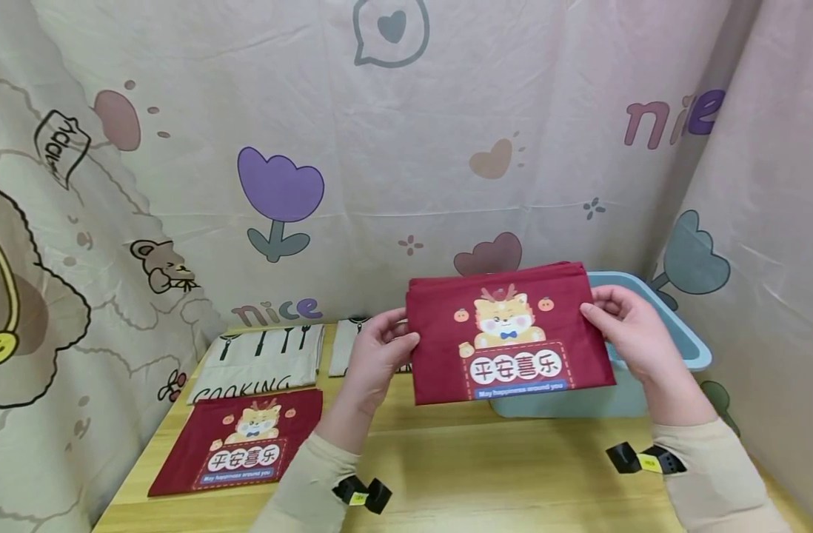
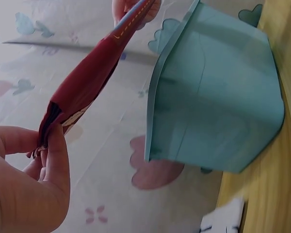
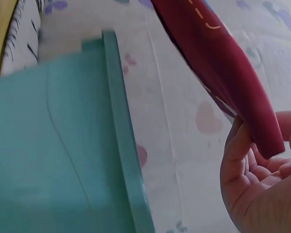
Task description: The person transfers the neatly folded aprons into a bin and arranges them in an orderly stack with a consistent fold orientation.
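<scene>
On the table (image 1: 446, 474), cloths (image 1: 173, 463) lie left of the bin (image 1: 606, 403), before the curtain (image 1: 393, 148).

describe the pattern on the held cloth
The cloth is dark red with a cartoon antlered animal above four white circles, best seen in the head view.

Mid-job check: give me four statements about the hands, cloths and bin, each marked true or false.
1. The left hand and right hand hold one folded red cloth in front of the blue-green bin. True.
2. The right hand is inside the bin. False: it pinches the held cloth's right edge.
3. The COOKING cloth lies on the table, beyond a second red cloth. True.
4. The second red cloth lies right of the bin. False: it lies to the left.
</scene>
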Motion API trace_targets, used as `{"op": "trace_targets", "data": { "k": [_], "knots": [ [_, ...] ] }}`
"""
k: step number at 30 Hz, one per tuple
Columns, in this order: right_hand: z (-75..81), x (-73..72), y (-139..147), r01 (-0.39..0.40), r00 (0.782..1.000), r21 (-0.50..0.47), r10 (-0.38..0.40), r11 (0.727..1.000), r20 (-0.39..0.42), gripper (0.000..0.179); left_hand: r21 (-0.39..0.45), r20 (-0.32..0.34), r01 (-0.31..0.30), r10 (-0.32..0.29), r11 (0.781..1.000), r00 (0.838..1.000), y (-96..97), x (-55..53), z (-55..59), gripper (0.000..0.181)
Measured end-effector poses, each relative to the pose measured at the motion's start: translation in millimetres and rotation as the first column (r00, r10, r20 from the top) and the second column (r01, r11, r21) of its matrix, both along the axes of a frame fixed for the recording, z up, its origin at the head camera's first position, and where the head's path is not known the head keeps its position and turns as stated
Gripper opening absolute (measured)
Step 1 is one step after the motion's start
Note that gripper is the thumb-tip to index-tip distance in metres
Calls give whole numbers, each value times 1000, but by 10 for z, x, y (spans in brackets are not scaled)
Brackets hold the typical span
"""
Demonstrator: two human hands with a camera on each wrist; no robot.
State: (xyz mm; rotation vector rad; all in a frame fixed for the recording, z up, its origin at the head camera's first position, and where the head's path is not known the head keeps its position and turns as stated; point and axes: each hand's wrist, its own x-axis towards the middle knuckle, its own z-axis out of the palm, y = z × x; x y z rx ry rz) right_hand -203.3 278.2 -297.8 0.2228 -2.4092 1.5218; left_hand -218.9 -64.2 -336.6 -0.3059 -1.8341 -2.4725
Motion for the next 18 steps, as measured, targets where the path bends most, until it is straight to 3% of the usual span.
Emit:
{"op": "trace_targets", "data": {
  "k": [5, 12, 18],
  "knots": [
    [23, -51, 227, 54, 999, 18, -54, 998, -5, 38, 19, 28, 19, -20, 1000, 999, 257, -54, 77, 42],
    [77, -90, 463, 146, 989, 56, -146, 988, 10, 24, 20, 49, 43, -44, 999, 998, 558, -139, 207, 40],
    [144, -166, 622, 197, 979, 81, -200, 977, 36, 32, -4, 88, 27, -27, 1000, 996, 790, -245, 303, 39]
  ]
}}
